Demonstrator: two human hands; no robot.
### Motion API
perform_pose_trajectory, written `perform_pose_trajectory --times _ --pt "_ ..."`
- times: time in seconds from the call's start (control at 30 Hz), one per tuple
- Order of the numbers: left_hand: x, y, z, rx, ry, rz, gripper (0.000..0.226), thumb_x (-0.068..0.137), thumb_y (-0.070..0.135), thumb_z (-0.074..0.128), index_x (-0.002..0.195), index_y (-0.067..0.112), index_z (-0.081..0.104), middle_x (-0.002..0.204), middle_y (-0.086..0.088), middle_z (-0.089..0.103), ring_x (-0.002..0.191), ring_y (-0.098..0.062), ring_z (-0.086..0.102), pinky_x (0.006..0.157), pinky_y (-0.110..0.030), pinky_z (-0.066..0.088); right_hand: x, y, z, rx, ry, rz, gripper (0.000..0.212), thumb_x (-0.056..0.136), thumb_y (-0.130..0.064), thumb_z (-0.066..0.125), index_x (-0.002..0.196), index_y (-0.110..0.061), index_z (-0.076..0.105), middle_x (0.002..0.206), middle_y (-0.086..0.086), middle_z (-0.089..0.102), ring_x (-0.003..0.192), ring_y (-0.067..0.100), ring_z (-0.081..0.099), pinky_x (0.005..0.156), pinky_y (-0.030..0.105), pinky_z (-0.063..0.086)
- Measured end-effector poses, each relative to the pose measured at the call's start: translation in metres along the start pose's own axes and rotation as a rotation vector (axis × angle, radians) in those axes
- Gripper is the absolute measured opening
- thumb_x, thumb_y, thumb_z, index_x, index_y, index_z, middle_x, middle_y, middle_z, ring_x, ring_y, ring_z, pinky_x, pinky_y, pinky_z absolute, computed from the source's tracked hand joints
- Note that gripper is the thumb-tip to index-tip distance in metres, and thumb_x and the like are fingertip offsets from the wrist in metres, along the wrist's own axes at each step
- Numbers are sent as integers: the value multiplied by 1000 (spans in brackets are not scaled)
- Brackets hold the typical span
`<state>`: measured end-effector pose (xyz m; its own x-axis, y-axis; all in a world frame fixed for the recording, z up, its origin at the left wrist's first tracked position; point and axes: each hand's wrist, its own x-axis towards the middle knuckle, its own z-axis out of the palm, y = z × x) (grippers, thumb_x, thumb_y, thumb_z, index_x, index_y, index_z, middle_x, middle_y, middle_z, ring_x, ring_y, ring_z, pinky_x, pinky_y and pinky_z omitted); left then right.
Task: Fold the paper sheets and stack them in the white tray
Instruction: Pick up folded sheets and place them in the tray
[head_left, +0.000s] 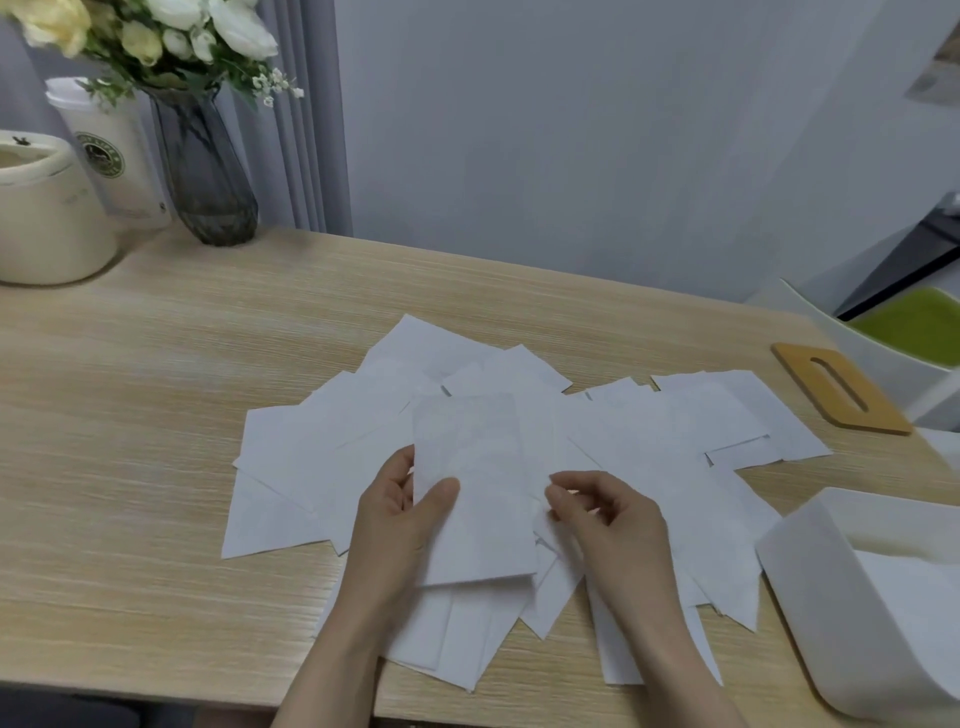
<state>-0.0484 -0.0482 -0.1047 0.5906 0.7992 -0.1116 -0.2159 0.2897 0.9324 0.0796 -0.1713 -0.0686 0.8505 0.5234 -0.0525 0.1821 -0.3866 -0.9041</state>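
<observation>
One wooden table (156, 415), one messy pile of paper sheets (649, 441) mid-frame, too overlapped to count. One white tray (810, 597) lower right. Left hand (400, 519) pinches one folded sheet (478, 493); right hand (608, 514), fingers curled, touches its right edge.

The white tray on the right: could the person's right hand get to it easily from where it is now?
Probably yes. The white tray sits just beside the right hand, with only flat paper sheets between them.
</observation>
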Motion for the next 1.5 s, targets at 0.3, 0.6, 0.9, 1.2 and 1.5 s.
perform_pose_trajectory --times 0.3,0.6,0.9,1.2,1.5 --pt "0 1 3 -57 32 -20 25 89 3 66 110 15 65 103 -7 75 93 -25 72 75 -34 58 16 35 -47 -714 262 -90 50 84 -40 67 128 -20 57 128 3 52 121 24 39 98 41 32" --pt "0 -1 3 -53 20 5 35 73 20 66 108 17 66 100 -8 76 87 -22 73 69 -29 58 10 48 -53 -596 339 -104 32 85 -33 64 115 -18 62 110 -3 61 108 18 48 81 37 44" --pt "0 1 3 -53 35 -2 26 86 6 69 109 17 65 99 -6 76 88 -22 73 68 -28 58 12 50 -59 -497 398 -118 16 90 -33 59 85 -23 70 79 -5 62 77 16 54 60 29 35" --pt "-1 2 3 -59 50 -19 28 84 8 70 110 16 66 102 -9 75 90 -24 72 69 -29 59 7 41 -25 -433 192 -575 6 86 -26 68 84 -28 74 79 -29 60 87 0 51 79 25 35" --pt "0 0 2 -56 25 -9 31 79 11 71 109 17 65 100 -7 76 88 -22 73 69 -29 58 9 55 -39 -381 68 -566 26 82 -52 56 93 -36 74 97 -28 67 107 3 53 93 35 37"
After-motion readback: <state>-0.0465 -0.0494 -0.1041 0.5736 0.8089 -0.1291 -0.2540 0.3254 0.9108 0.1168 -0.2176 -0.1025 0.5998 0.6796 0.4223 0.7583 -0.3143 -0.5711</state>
